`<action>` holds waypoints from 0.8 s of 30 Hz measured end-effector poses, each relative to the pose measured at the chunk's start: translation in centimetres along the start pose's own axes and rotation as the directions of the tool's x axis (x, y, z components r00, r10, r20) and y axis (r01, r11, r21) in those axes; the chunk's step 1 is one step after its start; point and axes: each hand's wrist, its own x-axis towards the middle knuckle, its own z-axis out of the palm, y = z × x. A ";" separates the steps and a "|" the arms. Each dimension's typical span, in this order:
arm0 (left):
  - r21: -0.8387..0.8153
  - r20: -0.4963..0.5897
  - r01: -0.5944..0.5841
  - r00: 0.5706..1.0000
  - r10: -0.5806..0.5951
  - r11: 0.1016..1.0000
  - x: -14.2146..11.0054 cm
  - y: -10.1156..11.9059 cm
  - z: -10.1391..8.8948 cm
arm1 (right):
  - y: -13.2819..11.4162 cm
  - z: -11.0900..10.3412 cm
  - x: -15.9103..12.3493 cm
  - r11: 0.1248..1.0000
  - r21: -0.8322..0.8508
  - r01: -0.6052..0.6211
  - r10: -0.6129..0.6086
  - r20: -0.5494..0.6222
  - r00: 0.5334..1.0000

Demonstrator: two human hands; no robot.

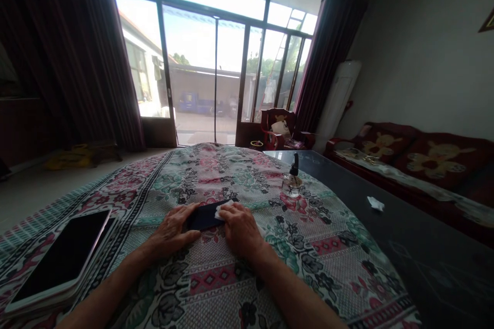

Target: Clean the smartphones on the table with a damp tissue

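A black smartphone (205, 215) lies flat on a floral bedspread (216, 288), its screen facing up. My left hand (172, 231) rests on the phone's left end and steadies it with the fingers. My right hand (241, 229) presses a crumpled white tissue (224, 209) against the phone's right part. Both hands sit close together at the middle of the bedspread. Part of the phone is hidden under my fingers.
A dark-screened white tablet (62, 257) lies on the bedspread at the left. To the right stand a dark glass-topped table (347, 185), a glass bottle (293, 180) with a black top, and a white scrap (375, 203). A red sofa (424, 159) lines the right wall.
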 end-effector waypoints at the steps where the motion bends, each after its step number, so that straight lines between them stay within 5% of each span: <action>1: -0.001 0.008 0.001 1.000 -0.001 1.000 0.0 -0.1 0.0 | 0.6 -0.1 0.2 1.000 0.003 -0.029 0.029 -0.006 1.000; 6: -0.010 -0.002 0.017 1.000 -0.017 1.000 0.0 0.0 0.2 | 4.2 -0.2 1.3 0.987 0.036 -0.156 0.159 -0.099 0.982; 10: -0.037 -0.024 0.052 0.998 -0.052 0.998 -0.1 0.1 0.1 | 5.1 0.2 1.8 0.988 0.089 -0.125 0.142 -0.220 0.965; 24: -0.140 -0.002 0.086 0.996 -0.087 0.986 0.0 -0.5 -0.6 | 4.4 0.5 1.6 0.996 0.070 -0.062 0.067 -0.072 0.995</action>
